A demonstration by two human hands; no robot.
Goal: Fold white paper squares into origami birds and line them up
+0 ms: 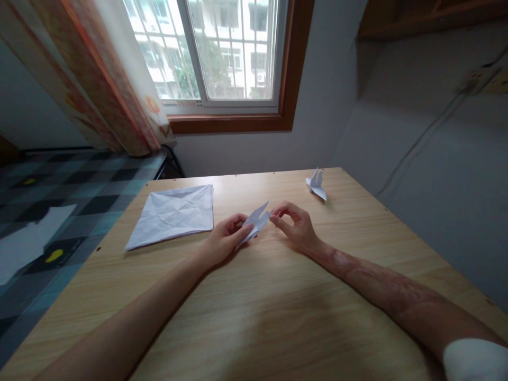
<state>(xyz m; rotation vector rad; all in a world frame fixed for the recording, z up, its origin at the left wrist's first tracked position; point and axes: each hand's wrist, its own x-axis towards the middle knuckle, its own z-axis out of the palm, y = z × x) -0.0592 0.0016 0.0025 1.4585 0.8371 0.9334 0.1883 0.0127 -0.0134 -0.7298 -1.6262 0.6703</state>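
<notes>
A small folded white paper figure (256,221) with pointed flaps is held just above the wooden table (254,312). My left hand (225,239) grips its lower end, fingers closed round it. My right hand (294,220) pinches the tip of its upper right flap between thumb and fingers. Both forearms rest on the tabletop.
A stack of creased white paper squares (172,214) lies at the table's left. A finished folded paper figure (317,185) stands at the far right. A bed with a checkered cover (59,201) is to the left, a window and curtain behind, a wall on the right.
</notes>
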